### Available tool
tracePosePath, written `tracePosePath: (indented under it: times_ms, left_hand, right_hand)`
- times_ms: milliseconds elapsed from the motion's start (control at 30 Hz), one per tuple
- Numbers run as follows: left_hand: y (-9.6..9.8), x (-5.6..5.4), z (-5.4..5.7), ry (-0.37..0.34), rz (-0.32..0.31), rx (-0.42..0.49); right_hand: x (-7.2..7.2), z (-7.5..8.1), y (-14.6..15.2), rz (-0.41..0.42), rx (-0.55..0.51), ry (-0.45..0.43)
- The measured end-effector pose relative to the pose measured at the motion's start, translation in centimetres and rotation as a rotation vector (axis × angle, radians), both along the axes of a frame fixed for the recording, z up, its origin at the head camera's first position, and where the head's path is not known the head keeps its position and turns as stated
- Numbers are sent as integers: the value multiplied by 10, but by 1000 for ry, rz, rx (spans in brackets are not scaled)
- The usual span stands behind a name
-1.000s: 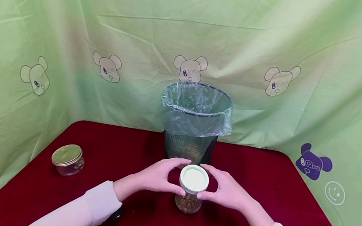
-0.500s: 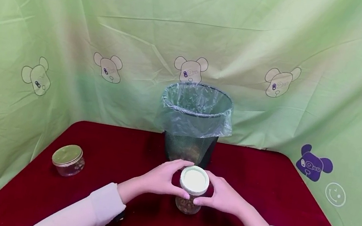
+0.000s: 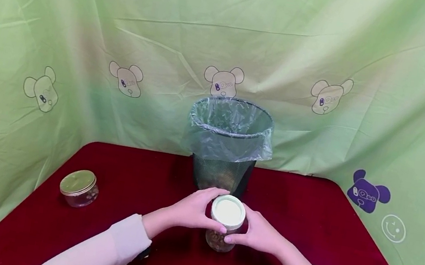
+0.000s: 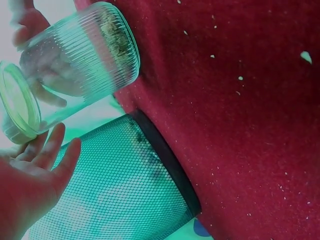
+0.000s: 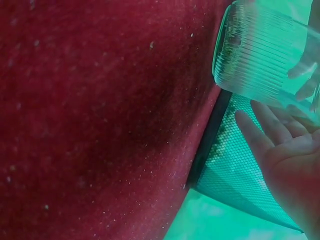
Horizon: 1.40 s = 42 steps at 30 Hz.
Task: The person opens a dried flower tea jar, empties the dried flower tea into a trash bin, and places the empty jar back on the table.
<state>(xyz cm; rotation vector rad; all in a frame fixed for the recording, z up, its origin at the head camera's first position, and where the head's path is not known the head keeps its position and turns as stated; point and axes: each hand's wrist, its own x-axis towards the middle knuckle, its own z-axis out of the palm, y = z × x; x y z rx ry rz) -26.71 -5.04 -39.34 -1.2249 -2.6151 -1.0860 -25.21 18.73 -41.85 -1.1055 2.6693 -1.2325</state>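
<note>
A clear ribbed jar with a pale lid stands on the red table in the head view. Small brown bits lie in its bottom, seen through the glass in the left wrist view. My left hand holds the jar from the left, its thumb across the front just below the lid. From the right, my right hand grips it too, thumb in front and a little lower. Both thumbs nearly meet. The far fingers are partly hidden behind the jar in the head view.
Right behind the jar stands a mesh bin with a clear plastic liner. A low jar with a gold lid sits on the left of the red tabletop. Pale crumbs dot the cloth; a printed green curtain hangs behind.
Both hands have closed in around the jar, and their thumbs have come closer together at its front. The right hand has moved slightly lower. The jar has stayed nearly in place.
</note>
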Motion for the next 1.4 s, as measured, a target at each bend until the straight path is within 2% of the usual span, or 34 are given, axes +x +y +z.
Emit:
tracePosePath:
  times_ms: [167,300,700,1000,1167,1300,1400]
  left_hand:
    - [1,0,-3,-1,4,20]
    - [2,2,-5,17,30,29]
    - [8,17,-11,90,183,87]
    - [18,34,-13,123,329,150]
    - [23,39,-14,165,414,146]
    - [26,41,-14,204,446,138]
    - [25,41,-13,185,433,136]
  right_hand:
    - [1,0,-1,-1,-14,-27]
    - [2,-1,-1,-6,-23,-38]
    - [3,-3,-3,-18,-36,-21]
    - [4,-4,-5,-28,-63,-24]
    - [5,-4,-5,-27,-62,-35]
    - [5,-4,-5,-26,-61,-38]
    - [4,-4,-4,-27,-60,-34]
